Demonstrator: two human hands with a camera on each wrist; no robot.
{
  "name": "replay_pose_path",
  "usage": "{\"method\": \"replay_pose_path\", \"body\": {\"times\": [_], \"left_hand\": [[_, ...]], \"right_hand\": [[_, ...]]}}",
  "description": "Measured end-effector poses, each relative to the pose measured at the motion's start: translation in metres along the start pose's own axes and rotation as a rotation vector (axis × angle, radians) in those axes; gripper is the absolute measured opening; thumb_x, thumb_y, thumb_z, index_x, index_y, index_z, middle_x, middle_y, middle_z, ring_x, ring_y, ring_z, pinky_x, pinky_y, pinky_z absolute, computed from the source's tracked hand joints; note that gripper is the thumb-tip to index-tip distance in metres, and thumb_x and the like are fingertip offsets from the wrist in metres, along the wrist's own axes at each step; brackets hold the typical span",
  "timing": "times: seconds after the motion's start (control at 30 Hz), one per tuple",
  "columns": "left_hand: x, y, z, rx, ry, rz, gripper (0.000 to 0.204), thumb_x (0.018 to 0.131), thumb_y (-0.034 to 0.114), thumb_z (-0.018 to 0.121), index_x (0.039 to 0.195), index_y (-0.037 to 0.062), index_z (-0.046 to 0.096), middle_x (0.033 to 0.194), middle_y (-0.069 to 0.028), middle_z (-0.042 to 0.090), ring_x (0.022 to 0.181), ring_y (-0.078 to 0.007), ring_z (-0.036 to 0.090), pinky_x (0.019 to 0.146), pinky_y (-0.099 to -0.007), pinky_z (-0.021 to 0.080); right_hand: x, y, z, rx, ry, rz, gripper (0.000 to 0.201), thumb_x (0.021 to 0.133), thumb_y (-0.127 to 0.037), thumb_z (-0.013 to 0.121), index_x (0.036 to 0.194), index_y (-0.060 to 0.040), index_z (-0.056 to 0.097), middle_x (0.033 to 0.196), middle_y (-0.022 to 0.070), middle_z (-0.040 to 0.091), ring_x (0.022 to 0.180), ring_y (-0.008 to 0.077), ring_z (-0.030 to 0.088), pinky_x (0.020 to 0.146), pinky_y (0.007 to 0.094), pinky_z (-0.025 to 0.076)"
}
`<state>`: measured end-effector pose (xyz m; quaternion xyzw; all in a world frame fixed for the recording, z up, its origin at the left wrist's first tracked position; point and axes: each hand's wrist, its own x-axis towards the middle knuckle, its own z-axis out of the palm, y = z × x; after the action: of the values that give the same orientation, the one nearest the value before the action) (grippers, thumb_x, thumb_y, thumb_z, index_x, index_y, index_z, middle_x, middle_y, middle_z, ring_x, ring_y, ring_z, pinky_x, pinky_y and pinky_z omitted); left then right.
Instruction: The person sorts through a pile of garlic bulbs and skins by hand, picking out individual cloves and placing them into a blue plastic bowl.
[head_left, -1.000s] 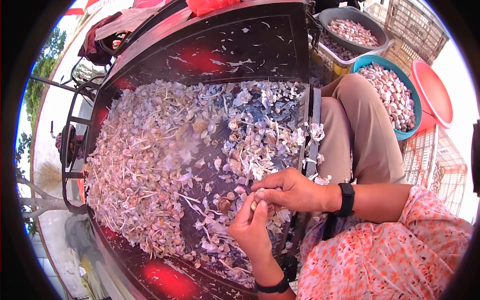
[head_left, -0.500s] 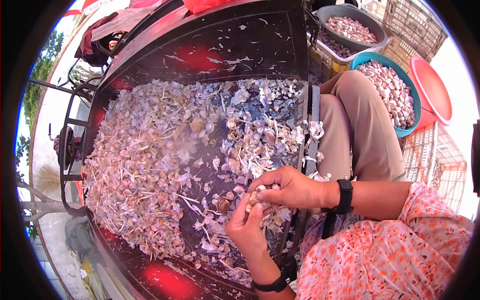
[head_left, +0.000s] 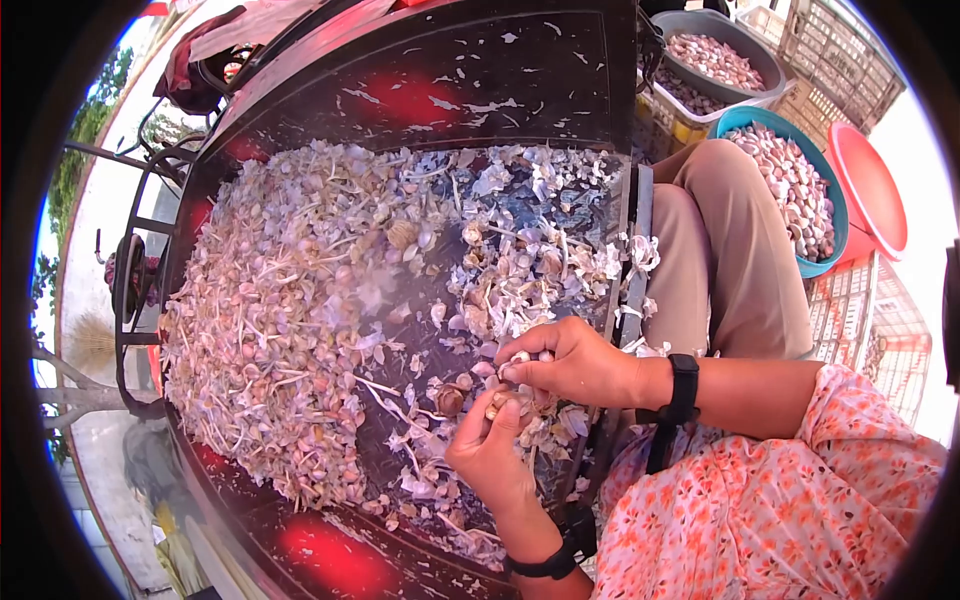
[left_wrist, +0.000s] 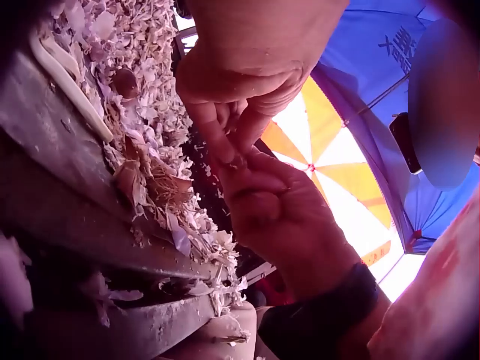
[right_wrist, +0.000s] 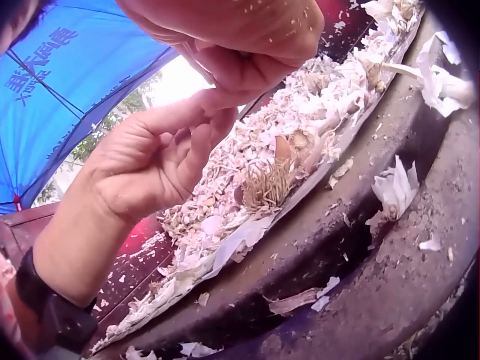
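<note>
Both hands are close together over the near edge of a dark cart bed (head_left: pixel 400 455). My right hand (head_left: pixel 585 372), the upper one in the head view, holds pale garlic cloves (head_left: pixel 520 358) between its thumb and curled fingers. Just below it, my left hand (head_left: pixel 492 462) pinches a small garlic piece (head_left: pixel 494 408) with thumb and forefinger. In the right wrist view the left hand (right_wrist: pixel 154 165) shows its curled fingers, their tips meeting the right hand (right_wrist: pixel 240 52). Beside the hands lies a garlic root end (right_wrist: pixel 270 184) with dry bristles.
Garlic skins and stalks (head_left: pixel 280 330) cover much of the bed, heaped on its far side. The bed's metal edge (head_left: pixel 634 230) borders the person's knees (head_left: pixel 735 240). A teal basin of garlic cloves (head_left: pixel 790 190), a grey basin (head_left: pixel 720 60), a red tub (head_left: pixel 875 190) and plastic crates (head_left: pixel 840 50) stand beyond.
The hands have drawn slightly apart, the left moving a little lower in the head view. Pale cloves show more plainly in the right hand. The head view has shifted a little.
</note>
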<state>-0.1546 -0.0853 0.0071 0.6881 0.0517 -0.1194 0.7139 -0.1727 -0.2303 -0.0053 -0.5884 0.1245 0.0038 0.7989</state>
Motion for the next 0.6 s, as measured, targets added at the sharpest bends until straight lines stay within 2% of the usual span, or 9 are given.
{"method": "replay_pose_path", "body": {"times": [0.07, 0.13, 0.2, 0.33, 0.4, 0.47, 0.53, 0.6], "left_hand": [[0.002, 0.001, -0.006, -0.033, 0.026, -0.038, 0.021, 0.077, -0.006, 0.065, 0.098, -0.0075, 0.063, 0.086, -0.0097, 0.064, 0.072, -0.0139, 0.062, 0.061, -0.0245, 0.055], [0.002, 0.003, -0.010, -0.139, 0.037, -0.089, 0.020, 0.077, -0.003, 0.065, 0.097, -0.0068, 0.063, 0.085, -0.0095, 0.064, 0.070, -0.0144, 0.062, 0.059, -0.0241, 0.055], [0.005, 0.001, -0.015, -0.179, 0.028, -0.095, 0.020, 0.078, -0.002, 0.064, 0.098, -0.0066, 0.062, 0.086, -0.0101, 0.064, 0.072, -0.0157, 0.063, 0.059, -0.0243, 0.055], [0.011, -0.001, -0.017, -0.246, 0.000, -0.116, 0.027, 0.079, -0.001, 0.064, 0.105, -0.0073, 0.059, 0.089, -0.0107, 0.064, 0.074, -0.0168, 0.064, 0.059, -0.0246, 0.055], [0.014, -0.002, -0.016, -0.263, -0.012, -0.134, 0.030, 0.079, 0.000, 0.064, 0.108, -0.0073, 0.058, 0.090, -0.0109, 0.064, 0.075, -0.0171, 0.064, 0.059, -0.0247, 0.055], [0.017, -0.006, -0.013, -0.215, -0.070, -0.109, 0.040, 0.080, 0.006, 0.065, 0.116, -0.0073, 0.052, 0.091, -0.0104, 0.064, 0.075, -0.0187, 0.065, 0.061, -0.0276, 0.055], [0.018, -0.005, -0.007, -0.215, -0.093, -0.107, 0.040, 0.080, 0.006, 0.065, 0.115, -0.0079, 0.051, 0.091, -0.0104, 0.064, 0.074, -0.0187, 0.065, 0.060, -0.0275, 0.055], [0.018, -0.005, -0.005, -0.208, -0.105, -0.110, 0.041, 0.080, 0.006, 0.065, 0.115, -0.0085, 0.051, 0.091, -0.0105, 0.063, 0.073, -0.0188, 0.065, 0.060, -0.0274, 0.055]], "right_hand": [[0.011, -0.003, -0.002, -0.124, -0.095, 0.050, 0.022, 0.087, -0.013, 0.060, 0.105, -0.0014, 0.064, 0.081, 0.0011, 0.065, 0.062, 0.0038, 0.055, 0.056, 0.0207, 0.047], [0.019, 0.002, 0.003, -0.095, -0.127, 0.032, 0.023, 0.088, -0.015, 0.060, 0.107, -0.0020, 0.064, 0.078, 0.0008, 0.065, 0.060, 0.0035, 0.055, 0.054, 0.0202, 0.045], [0.023, 0.001, 0.006, -0.007, -0.163, 0.125, 0.023, 0.088, -0.015, 0.060, 0.107, -0.0023, 0.064, 0.079, 0.0013, 0.065, 0.060, 0.0036, 0.055, 0.054, 0.0200, 0.045], [0.017, -0.004, 0.009, -0.015, -0.230, 0.116, 0.021, 0.088, -0.016, 0.060, 0.103, -0.0019, 0.065, 0.079, 0.0016, 0.064, 0.062, 0.0048, 0.056, 0.056, 0.0203, 0.047], [0.017, -0.003, 0.010, -0.023, -0.214, 0.093, 0.021, 0.088, -0.015, 0.060, 0.103, -0.0016, 0.065, 0.080, 0.0026, 0.064, 0.064, 0.0056, 0.057, 0.057, 0.0206, 0.047], [0.018, 0.000, 0.007, -0.036, -0.187, 0.062, 0.020, 0.088, -0.015, 0.060, 0.102, -0.0012, 0.065, 0.080, 0.0036, 0.064, 0.065, 0.0063, 0.057, 0.058, 0.0210, 0.048], [0.021, 0.002, 0.003, -0.271, -0.171, -0.067, 0.020, 0.088, -0.013, 0.059, 0.103, -0.0009, 0.064, 0.084, 0.0062, 0.065, 0.068, 0.0070, 0.058, 0.060, 0.0215, 0.049], [0.020, 0.000, 0.003, -0.225, -0.159, -0.033, 0.020, 0.087, -0.014, 0.059, 0.100, -0.0002, 0.064, 0.081, 0.0066, 0.065, 0.066, 0.0087, 0.059, 0.059, 0.0229, 0.050]]}}
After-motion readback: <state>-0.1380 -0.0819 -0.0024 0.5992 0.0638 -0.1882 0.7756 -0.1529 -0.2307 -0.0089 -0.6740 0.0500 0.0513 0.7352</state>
